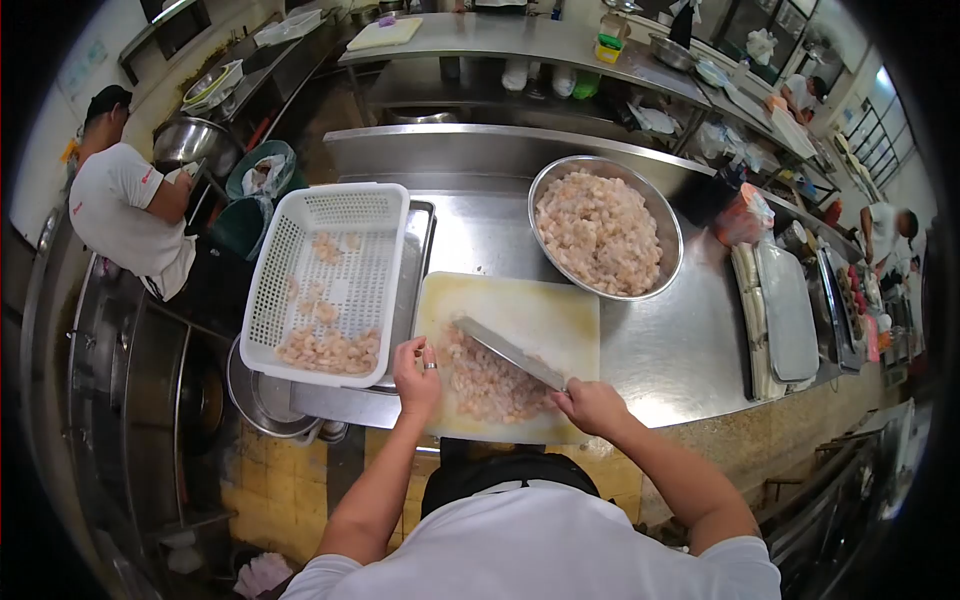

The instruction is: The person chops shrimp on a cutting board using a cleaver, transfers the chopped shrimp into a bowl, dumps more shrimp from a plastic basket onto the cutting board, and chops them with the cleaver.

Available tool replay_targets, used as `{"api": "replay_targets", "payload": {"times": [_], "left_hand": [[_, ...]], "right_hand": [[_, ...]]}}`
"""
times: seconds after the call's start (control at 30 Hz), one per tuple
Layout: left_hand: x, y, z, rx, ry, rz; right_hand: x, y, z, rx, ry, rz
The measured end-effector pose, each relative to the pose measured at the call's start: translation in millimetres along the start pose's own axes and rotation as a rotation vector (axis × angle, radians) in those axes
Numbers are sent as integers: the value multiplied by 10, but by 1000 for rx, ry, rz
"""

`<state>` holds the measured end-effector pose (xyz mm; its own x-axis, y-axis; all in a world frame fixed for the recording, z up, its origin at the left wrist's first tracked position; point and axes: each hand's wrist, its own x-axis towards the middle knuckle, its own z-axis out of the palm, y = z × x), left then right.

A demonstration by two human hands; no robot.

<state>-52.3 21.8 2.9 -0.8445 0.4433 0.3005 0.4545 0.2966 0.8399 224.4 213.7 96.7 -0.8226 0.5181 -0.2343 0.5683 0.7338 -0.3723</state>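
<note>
My right hand (592, 405) is closed around the handle of a kitchen knife (508, 352). The broad blade slants up to the left over chopped, pale pink pieces that look like peeled shrimp (488, 388). They lie on a white cutting board (550, 305) with yellowed edges. At the board's left edge is my left hand (416, 380), a ring on one finger, its fingers loosely bent and apart with nothing seen in them. A white perforated basket (262, 300) to the left has more pieces at its near end. Behind the board, a steel bowl (537, 240) is heaped with similar meat.
A steel counter (690, 345) carries everything, with a raised back edge. Stacked trays (785, 310) stand at the right. A metal pot (270, 400) sits below the basket. A co-worker (125, 210) works at the left; other people (885, 235) are at the far right.
</note>
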Motion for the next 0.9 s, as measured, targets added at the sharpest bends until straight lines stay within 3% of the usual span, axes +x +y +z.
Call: {"api": "replay_targets", "payload": {"times": [0.07, 0.17, 0.27, 0.37, 0.5, 0.63, 0.77, 0.8, 0.9], "left_hand": [[40, -69, 0, -10, -19, -10], [102, -118, 56, 39, -55, 167], [232, -85, 116, 61, -135, 218], [363, -125, 231, 78, -163, 249], [524, -167, 368, 89, -214, 263], [586, -153, 363, 88, -357, 213], [572, -197, 412, 39, -505, 256], [568, -200, 412, 53, -522, 301], [595, -164, 427, 87, -564, 411]], "right_hand": [[-164, 60, -78, -8, -12, 57], [-361, 56, -141, 88, 149, 144], [-371, 125, 11, 108, 223, 309], [-442, -24, 396, 59, 140, 337], [-566, -529, 314, 157, 103, 312], [-644, -563, 117, 331, 289, 408], [-781, -180, 395, 431, 463, 597], [-859, 57, 693, 488, 547, 522], [-1100, -233, 510, 986, 308, 873]]}}
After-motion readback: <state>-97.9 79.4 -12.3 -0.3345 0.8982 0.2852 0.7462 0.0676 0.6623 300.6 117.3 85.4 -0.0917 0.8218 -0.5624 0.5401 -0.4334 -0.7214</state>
